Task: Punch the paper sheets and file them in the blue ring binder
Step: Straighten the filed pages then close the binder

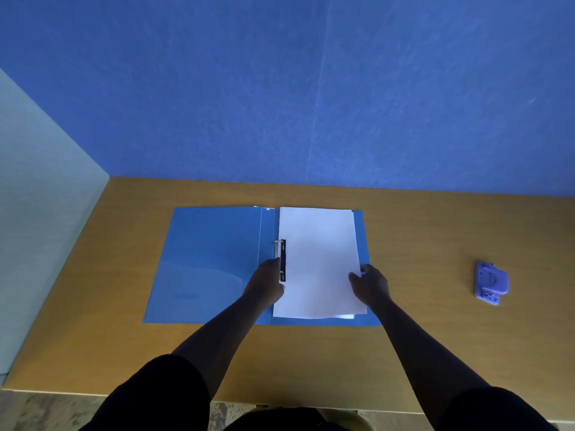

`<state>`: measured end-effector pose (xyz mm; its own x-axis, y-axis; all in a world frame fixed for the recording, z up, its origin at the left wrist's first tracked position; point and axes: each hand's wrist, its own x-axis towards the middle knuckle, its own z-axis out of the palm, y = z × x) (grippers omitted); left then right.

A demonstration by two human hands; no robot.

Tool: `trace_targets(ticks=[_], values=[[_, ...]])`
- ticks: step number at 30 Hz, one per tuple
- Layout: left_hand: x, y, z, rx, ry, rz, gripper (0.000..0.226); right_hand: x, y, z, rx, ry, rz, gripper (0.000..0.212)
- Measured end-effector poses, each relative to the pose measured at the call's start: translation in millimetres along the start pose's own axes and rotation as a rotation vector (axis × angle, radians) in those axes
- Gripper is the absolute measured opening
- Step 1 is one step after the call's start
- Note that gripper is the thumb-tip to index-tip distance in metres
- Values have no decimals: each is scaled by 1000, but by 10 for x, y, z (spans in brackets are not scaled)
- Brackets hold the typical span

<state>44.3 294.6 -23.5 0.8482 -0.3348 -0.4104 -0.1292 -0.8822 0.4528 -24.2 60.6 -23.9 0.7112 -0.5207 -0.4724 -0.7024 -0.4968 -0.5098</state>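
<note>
Paper sheets (317, 259) in open blue ring binder (205, 265), wooden table (435, 337), blue wall (311, 88)

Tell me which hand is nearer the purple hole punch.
Right. The right hand rests on the right edge of the paper sheets, apart from the hole punch farther right. The left hand is at the binder's ring clip, farther away.
</note>
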Motion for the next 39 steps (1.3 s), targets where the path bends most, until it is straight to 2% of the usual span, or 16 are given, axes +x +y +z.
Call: trace_targets(ticks=[2,9,14,22,27,32,34,37,39], values=[[19,-11,-26,16,8,-4,21,0,30,-30,16,-27,-40,39],[16,-32,-51,27,-24,10,24,-7,66,-64,-5,-44,-124,42],[-17,-46,-18,28,-40,22,36,-34,112,-46,-14,-37,-125,44],[-39,-28,-52,30,-69,22,48,-69,47,-50,57,142,-12,34],[-15,-43,-80,14,-106,5,55,-75,28,-66,-2,177,-29,24],[-30,-8,-131,-60,-81,-1,77,-192,-28,-47,-39,260,-86,16],[-31,35,-178,-104,11,32,70,-239,-87,-33,-40,251,-123,18],[-32,196,-294,-269,147,75,44,-346,-256,21,22,191,-231,21],[-14,331,-349,-427,99,50,40,-462,-425,93,7,186,-345,20]])
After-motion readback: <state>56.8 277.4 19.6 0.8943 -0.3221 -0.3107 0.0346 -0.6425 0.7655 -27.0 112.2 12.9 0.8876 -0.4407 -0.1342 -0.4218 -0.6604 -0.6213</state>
